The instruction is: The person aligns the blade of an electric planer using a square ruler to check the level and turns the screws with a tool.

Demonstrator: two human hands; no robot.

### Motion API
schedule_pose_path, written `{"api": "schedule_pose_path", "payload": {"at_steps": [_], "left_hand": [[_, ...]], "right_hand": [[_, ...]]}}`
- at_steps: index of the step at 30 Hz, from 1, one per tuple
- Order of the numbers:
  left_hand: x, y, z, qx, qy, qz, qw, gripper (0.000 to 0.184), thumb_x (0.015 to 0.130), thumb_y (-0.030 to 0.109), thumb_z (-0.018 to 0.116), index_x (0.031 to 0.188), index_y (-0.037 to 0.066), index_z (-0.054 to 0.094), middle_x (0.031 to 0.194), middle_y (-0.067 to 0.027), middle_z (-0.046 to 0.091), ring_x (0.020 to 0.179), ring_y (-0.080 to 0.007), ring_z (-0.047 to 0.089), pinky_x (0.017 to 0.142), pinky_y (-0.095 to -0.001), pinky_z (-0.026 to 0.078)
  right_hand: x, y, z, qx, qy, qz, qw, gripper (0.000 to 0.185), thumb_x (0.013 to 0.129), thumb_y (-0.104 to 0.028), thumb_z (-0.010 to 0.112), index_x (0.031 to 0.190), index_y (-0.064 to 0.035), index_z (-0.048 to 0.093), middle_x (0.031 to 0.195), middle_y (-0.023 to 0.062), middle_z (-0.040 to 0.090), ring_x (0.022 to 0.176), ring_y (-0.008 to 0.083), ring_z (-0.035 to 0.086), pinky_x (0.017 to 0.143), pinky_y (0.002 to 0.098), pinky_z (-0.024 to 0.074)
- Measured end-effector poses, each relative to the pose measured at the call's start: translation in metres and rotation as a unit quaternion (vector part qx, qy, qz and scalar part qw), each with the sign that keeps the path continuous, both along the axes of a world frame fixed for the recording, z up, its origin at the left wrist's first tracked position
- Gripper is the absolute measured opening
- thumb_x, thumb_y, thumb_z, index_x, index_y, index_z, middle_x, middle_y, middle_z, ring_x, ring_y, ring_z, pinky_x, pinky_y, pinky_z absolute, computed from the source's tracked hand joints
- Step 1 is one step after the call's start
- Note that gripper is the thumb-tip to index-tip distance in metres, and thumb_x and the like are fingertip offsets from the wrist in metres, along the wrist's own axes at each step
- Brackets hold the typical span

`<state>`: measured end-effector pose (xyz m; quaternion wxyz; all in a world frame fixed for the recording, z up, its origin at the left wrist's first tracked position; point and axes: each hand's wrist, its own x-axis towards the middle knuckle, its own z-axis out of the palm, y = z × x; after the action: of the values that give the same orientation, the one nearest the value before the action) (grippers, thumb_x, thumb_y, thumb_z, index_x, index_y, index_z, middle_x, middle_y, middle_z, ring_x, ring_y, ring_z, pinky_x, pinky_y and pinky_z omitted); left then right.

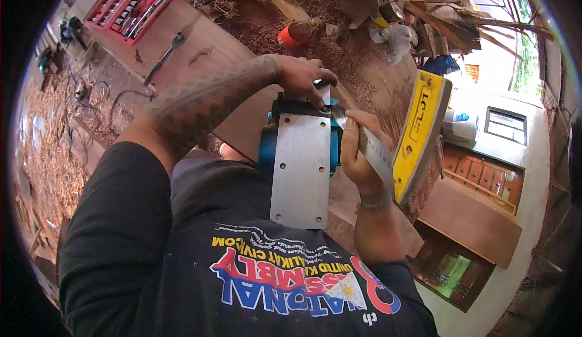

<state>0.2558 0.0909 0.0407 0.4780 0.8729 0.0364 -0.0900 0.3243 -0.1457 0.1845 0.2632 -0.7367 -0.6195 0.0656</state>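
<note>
Steel sole plate (301,173) up, square's blade (378,155) by its far right corner

From where I'm standing, far left: red socket case (142,3) and ratchet (165,58) on the plank (209,33). Left hand (303,76) is over the far end of the upturned blue planer (266,149). Fingers bent, one tip down by the black strip (300,107); can't tell if it grips or only touches. Planer is mid-scene, near end over the black shirt (133,215), long axis near to far. Right hand (359,155) is just right of it, thumb and fingers closed on the square's blade. Key relation: blade slants near right to far left, at an angle to the planer's axis. Right hand holds it; left fingers are just beyond its far end. Rightmost: yellow handle (418,134), apart from the sole plate.
</note>
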Motion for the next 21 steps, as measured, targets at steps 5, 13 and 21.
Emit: {"api": "schedule_pose_path", "payload": {"at_steps": [5,13,21], "left_hand": [[0.002,0.000,-0.007,0.008,-0.006,0.003,1.000,0.098,0.087,0.064,0.084,0.167,0.019,0.048,0.155,-0.0245,0.051,0.148,-0.0453,0.052,0.121,-0.0561,0.046],[0.000,0.001,-0.008,0.006,-0.010,0.003,1.000,0.106,0.082,0.064,0.090,0.167,0.017,0.046,0.159,-0.0243,0.048,0.149,-0.0467,0.050,0.122,-0.0560,0.045],[0.005,0.014,-0.024,-0.162,-0.068,-0.020,0.984,0.110,0.084,0.062,0.089,0.173,0.020,0.040,0.160,-0.0226,0.057,0.148,-0.0377,0.056,0.123,-0.0491,0.046]], "right_hand": [[0.004,0.001,-0.003,0.014,-0.017,0.014,1.000,0.016,0.107,-0.004,0.064,0.120,-0.0011,0.073,0.101,0.0172,0.078,0.086,0.0227,0.078,0.077,0.0345,0.0608],[0.012,-0.020,0.008,0.100,0.035,-0.053,0.993,0.022,0.114,-0.009,0.059,0.134,-0.0067,0.067,0.088,0.0013,0.068,0.072,0.0063,0.056,0.065,0.0227,0.0466],[0.051,0.021,-0.037,0.076,0.103,-0.076,0.989,0.037,0.114,-0.011,0.062,0.150,-0.0088,0.066,0.113,0.0106,0.073,0.099,0.0193,0.070,0.089,0.0341,0.0579]]}}
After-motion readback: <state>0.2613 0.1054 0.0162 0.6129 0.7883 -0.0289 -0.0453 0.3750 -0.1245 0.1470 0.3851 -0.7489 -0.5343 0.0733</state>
